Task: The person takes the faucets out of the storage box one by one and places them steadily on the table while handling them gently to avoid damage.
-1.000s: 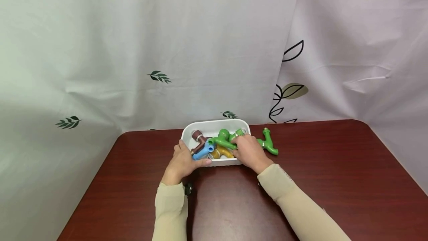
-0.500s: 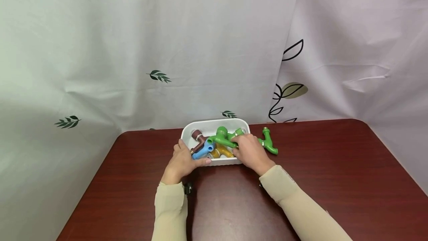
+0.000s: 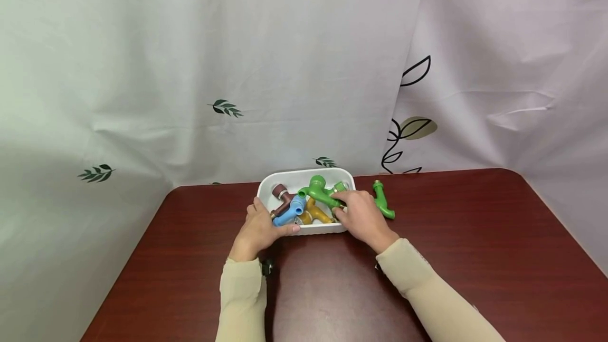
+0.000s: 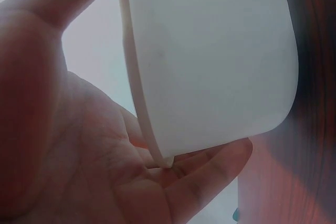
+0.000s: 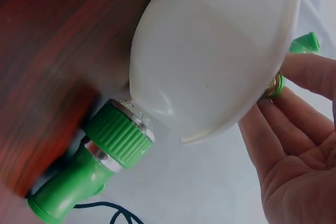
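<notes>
Head view: a white tray [image 3: 320, 229] stood at the back of a dark red-brown table [image 3: 323, 289], before a pale hanging cloth [image 3: 304, 67] printed with leaf motifs. In the tray lay a brown tap [image 3: 287, 199] at the left, a blue tap [image 3: 291, 212] just beside it, a yellow tap [image 3: 317, 214] near the front wall, and, uppermost, a bright green tap [image 3: 323, 194]; a further green fitting [image 3: 340, 187] showed behind. The left hand [image 3: 258, 230] held the tray's left end, its thumb along the near rim. The right hand [image 3: 364, 218], reaching over the right end, pinched the near end of the bright green tap. An outer green tap [image 3: 381, 202] lay on the table right of the tray, partly hidden by that hand.

Left wrist view: the fingers supported the tray's outer wall, with the rim between them and the palm.

Right wrist view: a brass threaded end [image 5: 274, 85] showed between thumb and fingers in a narrow grip. The outer green tap's ribbed collar [image 5: 121, 135] adjoined the tray wall; whether they touched could not be told.
</notes>
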